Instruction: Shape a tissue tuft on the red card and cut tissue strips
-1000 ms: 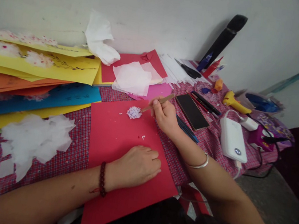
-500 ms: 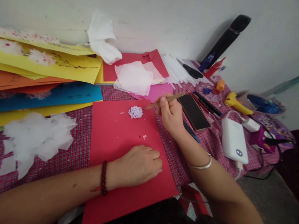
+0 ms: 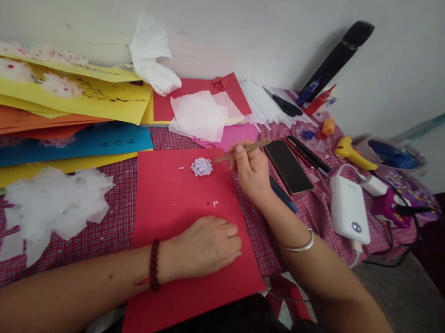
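Note:
A sheet of red paper (image 3: 168,208) lies in front of me, with a small round cluster of white and purple bits (image 3: 201,167) near its top edge. My right hand (image 3: 249,173) pinches a slim wooden stick (image 3: 258,144), whose narrow lower end points at the cluster's right side. Whether the tip touches the cluster I cannot tell. My left hand (image 3: 206,245) rests on the lower part of the red sheet with its fingers curled under. What is beneath those fingers, if anything, stays hidden. A few white scraps (image 3: 215,204) lie between hand and cluster.
Cut white tissue pieces (image 3: 57,202) lie at left, below stacked coloured papers (image 3: 60,88). More tissue (image 3: 199,114) is behind the sheet. At right are a phone (image 3: 289,166), pens (image 3: 308,155), scissors (image 3: 283,103), a yellow glue gun (image 3: 354,153) and a white power bank (image 3: 350,208).
My right hand has shifted slightly to the left with the stick, bringing its lower end a little nearer to the cluster. My left hand has stayed in place.

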`<control>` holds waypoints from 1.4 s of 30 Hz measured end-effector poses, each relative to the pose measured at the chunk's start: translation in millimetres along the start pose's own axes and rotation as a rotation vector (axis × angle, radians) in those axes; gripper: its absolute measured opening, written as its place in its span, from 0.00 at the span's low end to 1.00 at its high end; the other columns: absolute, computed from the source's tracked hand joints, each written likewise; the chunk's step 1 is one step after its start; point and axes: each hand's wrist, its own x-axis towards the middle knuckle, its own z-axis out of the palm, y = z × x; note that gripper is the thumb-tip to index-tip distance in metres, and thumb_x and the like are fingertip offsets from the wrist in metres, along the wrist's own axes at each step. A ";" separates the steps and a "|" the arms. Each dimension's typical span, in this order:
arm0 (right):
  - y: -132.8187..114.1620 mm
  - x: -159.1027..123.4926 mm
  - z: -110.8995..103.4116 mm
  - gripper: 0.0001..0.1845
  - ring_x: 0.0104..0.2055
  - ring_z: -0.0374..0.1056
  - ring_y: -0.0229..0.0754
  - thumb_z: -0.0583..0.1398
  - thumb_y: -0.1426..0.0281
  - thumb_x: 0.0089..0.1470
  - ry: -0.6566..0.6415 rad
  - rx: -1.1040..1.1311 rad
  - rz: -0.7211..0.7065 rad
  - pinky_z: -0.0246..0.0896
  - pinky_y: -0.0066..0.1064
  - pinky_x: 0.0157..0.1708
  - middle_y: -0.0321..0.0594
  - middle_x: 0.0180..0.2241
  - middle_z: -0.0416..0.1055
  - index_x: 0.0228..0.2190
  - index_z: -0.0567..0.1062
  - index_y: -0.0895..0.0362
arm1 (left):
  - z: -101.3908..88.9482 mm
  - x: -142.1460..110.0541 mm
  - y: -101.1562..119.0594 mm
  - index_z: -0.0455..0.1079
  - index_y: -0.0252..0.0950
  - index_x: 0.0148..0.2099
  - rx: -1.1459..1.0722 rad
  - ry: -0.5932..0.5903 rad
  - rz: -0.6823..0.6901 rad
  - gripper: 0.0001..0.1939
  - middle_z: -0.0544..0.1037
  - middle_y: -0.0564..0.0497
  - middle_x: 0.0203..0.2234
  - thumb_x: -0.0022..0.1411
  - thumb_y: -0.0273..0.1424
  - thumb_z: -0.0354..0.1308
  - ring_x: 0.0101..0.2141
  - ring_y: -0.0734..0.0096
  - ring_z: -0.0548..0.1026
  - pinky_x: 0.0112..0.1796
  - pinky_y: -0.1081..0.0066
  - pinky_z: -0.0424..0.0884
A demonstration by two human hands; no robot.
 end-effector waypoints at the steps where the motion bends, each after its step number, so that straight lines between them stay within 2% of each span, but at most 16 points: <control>1: 0.1 0.4 -0.6 0.26 0.21 0.62 0.36 0.48 0.48 0.65 0.010 -0.001 0.000 0.56 0.31 0.27 0.33 0.19 0.65 0.29 0.69 0.55 | 0.3 -0.1 0.0 0.67 0.36 0.32 -0.001 0.001 0.003 0.13 0.72 0.52 0.28 0.70 0.32 0.52 0.29 0.68 0.68 0.32 0.66 0.64; 6: 2.2 1.4 0.1 0.27 0.21 0.62 0.36 0.47 0.48 0.65 -0.041 -0.013 -0.017 0.55 0.31 0.27 0.33 0.18 0.65 0.29 0.70 0.56 | 1.0 0.0 -0.2 0.67 0.36 0.31 0.011 0.014 0.004 0.12 0.72 0.52 0.28 0.70 0.32 0.53 0.29 0.68 0.68 0.31 0.66 0.63; 18: 3.8 1.3 1.5 0.25 0.21 0.62 0.36 0.47 0.49 0.65 0.010 0.008 -0.002 0.56 0.31 0.27 0.33 0.19 0.65 0.31 0.69 0.55 | 0.9 -0.4 -0.1 0.67 0.36 0.32 0.017 0.007 0.014 0.12 0.72 0.52 0.28 0.69 0.32 0.53 0.29 0.67 0.68 0.31 0.65 0.62; 22: 2.9 0.9 2.0 0.26 0.21 0.61 0.36 0.47 0.49 0.66 -0.033 -0.006 -0.027 0.56 0.32 0.27 0.33 0.19 0.65 0.30 0.69 0.56 | 0.8 -0.3 -0.5 0.67 0.36 0.32 0.015 0.012 0.008 0.12 0.72 0.52 0.28 0.69 0.32 0.54 0.29 0.67 0.68 0.32 0.66 0.62; 26: 3.0 1.1 2.1 0.26 0.21 0.62 0.37 0.46 0.49 0.66 0.004 -0.007 -0.023 0.57 0.32 0.27 0.33 0.19 0.65 0.30 0.69 0.55 | 0.0 -0.6 -0.2 0.67 0.37 0.32 0.003 0.007 0.004 0.11 0.72 0.52 0.29 0.69 0.32 0.54 0.29 0.67 0.67 0.32 0.66 0.62; 30: 3.2 1.7 1.8 0.26 0.21 0.62 0.37 0.47 0.49 0.65 -0.039 -0.012 -0.021 0.57 0.32 0.27 0.33 0.19 0.66 0.30 0.69 0.55 | -0.7 -0.1 -0.2 0.67 0.36 0.32 0.003 0.002 0.000 0.11 0.72 0.52 0.29 0.69 0.33 0.54 0.29 0.67 0.67 0.32 0.66 0.62; 33: 3.1 2.0 1.3 0.26 0.21 0.63 0.37 0.46 0.49 0.66 -0.006 -0.024 -0.013 0.57 0.32 0.28 0.33 0.19 0.66 0.30 0.69 0.56 | -0.9 0.4 -0.6 0.67 0.36 0.32 0.004 -0.002 0.002 0.12 0.72 0.52 0.28 0.70 0.32 0.54 0.29 0.68 0.67 0.32 0.66 0.62; 37: 3.5 1.9 1.0 0.27 0.22 0.63 0.37 0.46 0.49 0.66 -0.055 -0.050 -0.011 0.56 0.31 0.28 0.34 0.19 0.66 0.31 0.70 0.56 | -0.1 0.5 -0.7 0.67 0.37 0.32 0.010 -0.001 0.008 0.11 0.72 0.52 0.28 0.69 0.32 0.54 0.29 0.67 0.67 0.31 0.65 0.62; 42: 2.8 2.0 0.7 0.26 0.22 0.63 0.37 0.46 0.50 0.66 -0.043 -0.055 -0.008 0.56 0.31 0.29 0.34 0.20 0.67 0.30 0.69 0.56 | 1.1 0.6 -0.8 0.67 0.37 0.33 0.014 -0.002 0.004 0.11 0.72 0.52 0.29 0.70 0.33 0.53 0.29 0.66 0.68 0.31 0.65 0.63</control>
